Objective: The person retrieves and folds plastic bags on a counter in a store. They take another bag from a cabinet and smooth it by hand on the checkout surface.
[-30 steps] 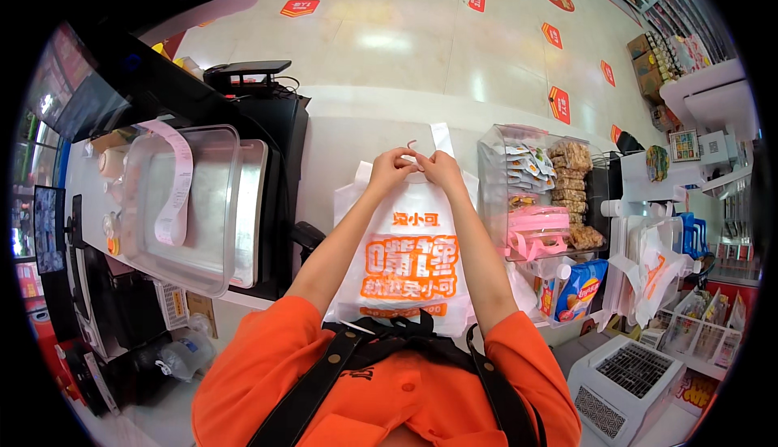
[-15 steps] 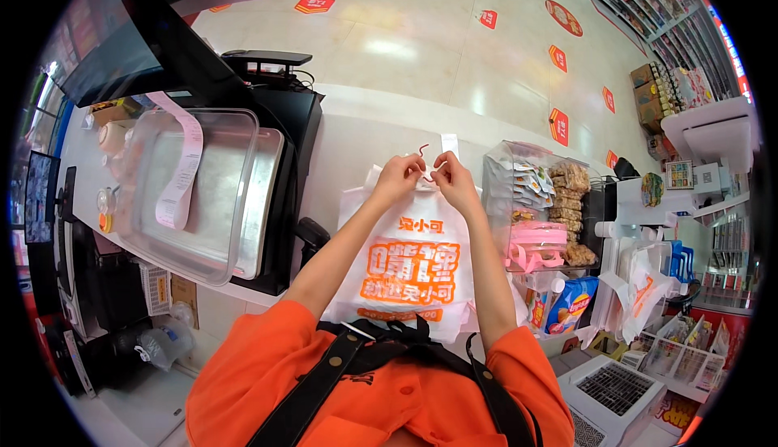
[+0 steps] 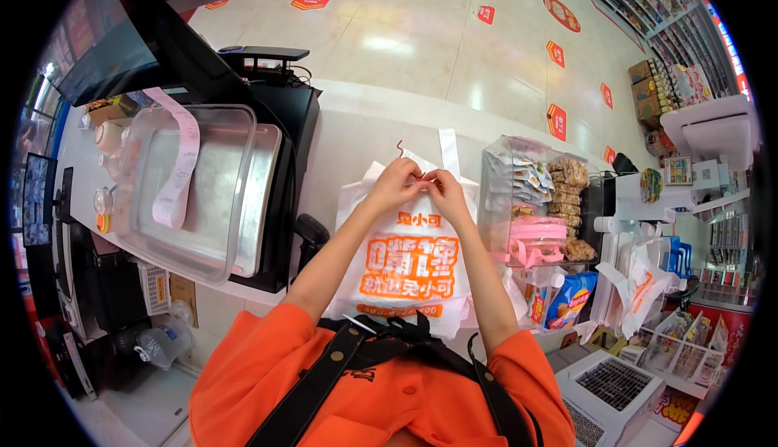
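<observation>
The white bag (image 3: 410,246) is laid on the counter (image 3: 344,145), its long axis and top pointed away. The red tie (image 3: 399,149) is pinched by left hand (image 3: 395,186) and right hand (image 3: 446,194), mostly hidden.

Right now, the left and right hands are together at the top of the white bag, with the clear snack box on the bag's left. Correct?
Not quite: the head view shows the clear snack box on the white bag's right. The left hand and right hand are together at its top.
</observation>
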Demonstrator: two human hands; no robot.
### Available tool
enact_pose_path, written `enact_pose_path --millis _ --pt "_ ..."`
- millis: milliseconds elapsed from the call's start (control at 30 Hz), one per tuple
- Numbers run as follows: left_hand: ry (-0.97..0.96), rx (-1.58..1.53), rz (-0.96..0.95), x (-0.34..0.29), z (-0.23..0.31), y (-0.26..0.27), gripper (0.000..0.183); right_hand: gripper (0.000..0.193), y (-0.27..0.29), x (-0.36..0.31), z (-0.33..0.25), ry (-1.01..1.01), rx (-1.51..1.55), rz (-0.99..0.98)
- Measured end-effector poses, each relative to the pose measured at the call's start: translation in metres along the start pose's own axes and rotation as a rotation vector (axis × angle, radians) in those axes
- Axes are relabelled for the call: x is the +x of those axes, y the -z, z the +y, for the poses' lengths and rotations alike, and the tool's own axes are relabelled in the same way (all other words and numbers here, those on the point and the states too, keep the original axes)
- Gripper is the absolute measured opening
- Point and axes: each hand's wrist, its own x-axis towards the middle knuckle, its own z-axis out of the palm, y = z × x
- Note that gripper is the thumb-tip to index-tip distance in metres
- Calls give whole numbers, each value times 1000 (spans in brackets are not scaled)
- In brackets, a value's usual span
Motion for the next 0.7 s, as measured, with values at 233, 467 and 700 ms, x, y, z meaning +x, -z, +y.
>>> enact_pose_path --millis 233,467,700 --pt "97 21 183 5 36 10 13 17 -4 -13 -15 112 -64 91" --pt "408 -648 172 4 34 6 9 24 -4 -30 -15 230 -86 80" --pt "153 -212 28 -8 0 -1 15 21 -1 7 4 39 -259 -63"
